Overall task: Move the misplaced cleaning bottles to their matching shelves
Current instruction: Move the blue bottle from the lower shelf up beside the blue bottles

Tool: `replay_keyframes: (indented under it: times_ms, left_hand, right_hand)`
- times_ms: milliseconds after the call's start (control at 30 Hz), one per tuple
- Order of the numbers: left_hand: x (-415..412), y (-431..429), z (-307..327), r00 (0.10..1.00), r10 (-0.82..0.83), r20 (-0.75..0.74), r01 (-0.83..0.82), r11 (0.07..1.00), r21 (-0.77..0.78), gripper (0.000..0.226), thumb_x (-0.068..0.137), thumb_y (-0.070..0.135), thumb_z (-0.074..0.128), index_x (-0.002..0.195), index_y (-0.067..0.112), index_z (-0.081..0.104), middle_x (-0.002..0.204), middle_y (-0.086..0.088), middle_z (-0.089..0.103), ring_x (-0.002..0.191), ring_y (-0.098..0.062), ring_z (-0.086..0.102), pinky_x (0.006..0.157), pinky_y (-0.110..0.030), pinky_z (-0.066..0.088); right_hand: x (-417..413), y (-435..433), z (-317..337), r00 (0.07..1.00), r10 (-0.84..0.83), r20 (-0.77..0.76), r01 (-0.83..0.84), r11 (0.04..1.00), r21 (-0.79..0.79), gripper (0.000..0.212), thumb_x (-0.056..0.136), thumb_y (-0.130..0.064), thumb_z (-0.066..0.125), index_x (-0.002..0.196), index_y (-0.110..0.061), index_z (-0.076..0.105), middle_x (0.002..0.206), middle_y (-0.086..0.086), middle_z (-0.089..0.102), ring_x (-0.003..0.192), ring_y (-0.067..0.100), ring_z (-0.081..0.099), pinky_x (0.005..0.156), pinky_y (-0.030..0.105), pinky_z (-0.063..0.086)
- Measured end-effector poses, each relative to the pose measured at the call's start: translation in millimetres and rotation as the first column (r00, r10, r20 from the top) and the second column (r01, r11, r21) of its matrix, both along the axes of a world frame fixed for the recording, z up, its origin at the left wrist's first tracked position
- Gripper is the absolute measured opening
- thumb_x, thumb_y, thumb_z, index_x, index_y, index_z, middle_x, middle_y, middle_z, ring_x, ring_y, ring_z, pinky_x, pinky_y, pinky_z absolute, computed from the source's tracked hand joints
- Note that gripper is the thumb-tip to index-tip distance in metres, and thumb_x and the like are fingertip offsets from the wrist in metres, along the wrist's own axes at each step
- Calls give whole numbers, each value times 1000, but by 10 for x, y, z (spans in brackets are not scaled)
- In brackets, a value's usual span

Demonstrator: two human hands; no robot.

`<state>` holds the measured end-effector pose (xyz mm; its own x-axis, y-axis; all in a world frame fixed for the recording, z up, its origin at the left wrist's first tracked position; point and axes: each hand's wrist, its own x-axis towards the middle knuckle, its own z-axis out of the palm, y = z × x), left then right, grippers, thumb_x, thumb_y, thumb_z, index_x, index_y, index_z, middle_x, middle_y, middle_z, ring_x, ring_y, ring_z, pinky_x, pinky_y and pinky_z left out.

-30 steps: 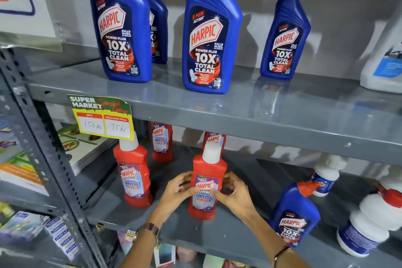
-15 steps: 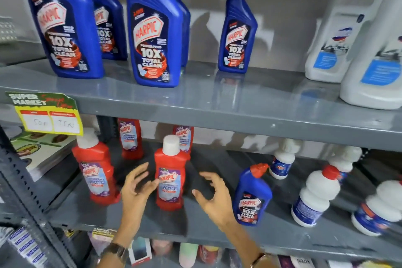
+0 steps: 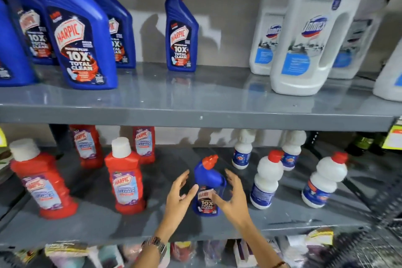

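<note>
Head view: both hands, left hand [image 3: 178,196] and right hand [image 3: 232,198], spread wide beside glossy angle-necked blue bottle [image 3: 208,180].

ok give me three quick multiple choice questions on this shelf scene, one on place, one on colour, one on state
1. Where does the small blue bottle with the red cap stand?
A. the upper grey metal shelf
B. the lower grey metal shelf
C. the floor

2. What colour are the caps on the red bathroom cleaner bottles?
A. white
B. blue
C. green

3. How are the two hands placed?
A. both closed around a white bottle
B. resting on the shelf edge
C. open on either side of the small blue bottle

Answers:
1. B: it stands between the red and white bottles on the lower shelf.
2. A: white caps top the red bodies.
3. C: the left hand and right hand flank it with fingers spread.
</note>
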<state>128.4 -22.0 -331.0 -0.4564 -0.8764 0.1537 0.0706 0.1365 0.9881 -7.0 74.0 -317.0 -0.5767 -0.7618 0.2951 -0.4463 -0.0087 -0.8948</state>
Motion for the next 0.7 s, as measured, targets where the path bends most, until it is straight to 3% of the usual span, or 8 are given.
replay_keyframes:
  times_ms: [67,133,200,333,500,567,700]
  left_hand:
    - [-47,2,-45,999,-27,30,27,1000,13,45,85,18,63,126,25,47,132,3,54,124,-14,49,99,-22,40]
    - [-79,7,-66,997,-66,32,66,998,23,42,85,19,63,124,27,49,128,3,58,120,-12,54,103,-30,41]
    - [-106,5,-69,995,-88,46,87,996,28,41,84,18,63,122,28,50,124,4,61,116,-12,57,101,-31,44]
    - [-133,5,-78,995,-49,87,47,999,24,45,84,20,65,126,18,52,122,0,64,112,-11,60,101,-32,46]
    - [-143,32,-47,993,4,114,-4,1000,1,41,83,19,66,122,19,54,117,0,66,106,-6,61,90,-13,47]
    - [-123,75,-33,993,22,115,-21,1000,-7,38,82,16,66,117,23,55,114,1,66,102,-3,63,87,-9,47]
    - [-36,231,-5,992,55,113,-51,998,-34,36,81,15,67,110,32,55,109,8,67,99,2,63,82,-8,47]
  right_hand:
    - [-43,-12,-8,999,31,-5,-31,998,63,70,66,-18,76,126,-29,40,126,-8,49,118,14,50,103,44,43]
    - [-75,-12,-18,999,30,13,-31,997,76,66,65,-20,75,124,-26,45,124,-4,55,114,15,54,99,46,47]
    - [-93,-13,-31,1000,24,15,-26,997,75,65,64,-25,74,123,-26,47,123,-1,59,112,18,58,95,46,51]
    - [-119,-36,-49,1000,17,26,-18,999,49,58,67,-16,76,116,-29,49,119,4,61,107,23,61,87,36,54]
    - [-153,-70,-106,1000,4,25,-5,1000,24,54,71,-2,77,117,-16,54,118,8,63,103,25,63,79,13,52]
    - [-156,-52,-109,999,21,27,-21,1000,19,53,71,-3,78,118,-14,55,118,8,63,104,24,63,81,13,52]
    - [-86,70,-103,998,33,45,-32,999,-20,54,70,-4,80,114,-25,56,118,3,64,105,20,64,82,21,56]
